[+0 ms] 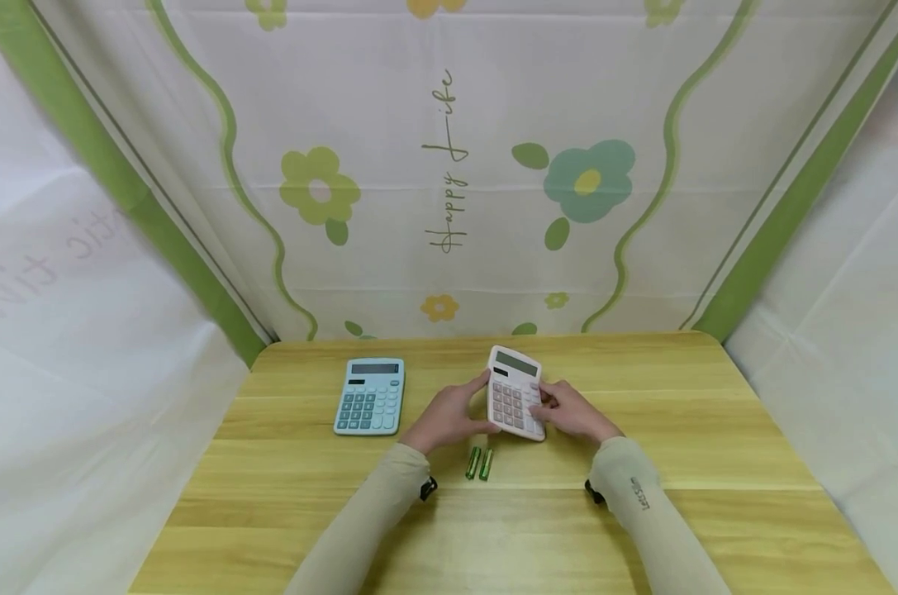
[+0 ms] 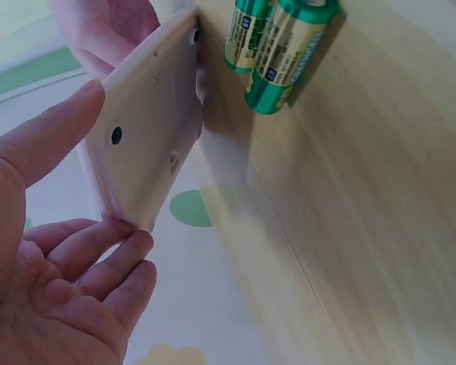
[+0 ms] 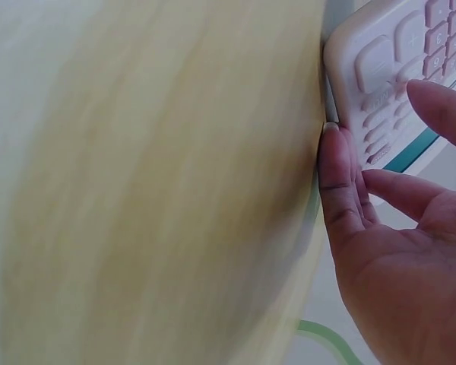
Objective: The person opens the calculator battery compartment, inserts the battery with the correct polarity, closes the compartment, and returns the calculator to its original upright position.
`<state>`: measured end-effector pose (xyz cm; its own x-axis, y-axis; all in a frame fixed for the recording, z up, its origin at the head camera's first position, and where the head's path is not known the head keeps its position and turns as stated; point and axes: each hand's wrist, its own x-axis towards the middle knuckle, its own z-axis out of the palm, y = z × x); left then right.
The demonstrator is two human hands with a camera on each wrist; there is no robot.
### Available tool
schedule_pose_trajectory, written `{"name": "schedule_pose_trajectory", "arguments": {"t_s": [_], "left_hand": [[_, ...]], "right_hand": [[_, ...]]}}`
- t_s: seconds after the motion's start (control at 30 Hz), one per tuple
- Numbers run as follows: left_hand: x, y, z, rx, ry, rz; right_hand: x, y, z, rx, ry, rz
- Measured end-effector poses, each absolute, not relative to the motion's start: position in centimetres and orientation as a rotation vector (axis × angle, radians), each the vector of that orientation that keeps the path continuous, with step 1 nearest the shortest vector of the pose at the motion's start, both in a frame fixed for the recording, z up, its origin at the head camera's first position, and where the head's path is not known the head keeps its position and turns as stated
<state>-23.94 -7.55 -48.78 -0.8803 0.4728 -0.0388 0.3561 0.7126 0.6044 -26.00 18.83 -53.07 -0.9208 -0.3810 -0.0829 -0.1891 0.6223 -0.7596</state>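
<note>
A pale pink calculator (image 1: 515, 393) is held tilted above the wooden table, its keys facing up and its screen end away from me. My left hand (image 1: 452, 415) grips it along the left side, thumb near the lower corner and fingers farther up; the left wrist view shows its back (image 2: 148, 114) with dark round feet. On the right side, my right hand (image 1: 571, 411) holds the edge, its thumb over the keys and other fingers at the rim (image 3: 342, 84). Two green batteries (image 1: 474, 463) lie side by side just in front of the calculator, nearer me.
A light blue calculator (image 1: 370, 397) lies face up on the table (image 1: 270, 496), left of my left hand. Behind the table hangs a white curtain (image 1: 389, 99) with printed flowers, and more white cloth (image 1: 850, 314) closes in both sides.
</note>
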Motion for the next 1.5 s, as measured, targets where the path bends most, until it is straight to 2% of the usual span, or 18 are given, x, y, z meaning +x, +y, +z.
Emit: {"name": "schedule_pose_trajectory", "arguments": {"t_s": [0.6, 0.87, 1.5], "left_hand": [[-23.9, -7.0, -48.2, 0.693, 2.73, 0.913], [-23.5, -6.8, -47.8, 0.706, 2.712, 0.943], [-23.6, -5.9, -47.2, 0.76, 2.759, 0.905]], "right_hand": [[-26.3, 19.1, -53.2, -0.561, 2.564, -1.21], [-25.9, 19.1, -53.4, -0.521, 2.542, -1.226], [-26.2, 19.4, -53.2, -0.657, 2.496, -1.285]]}}
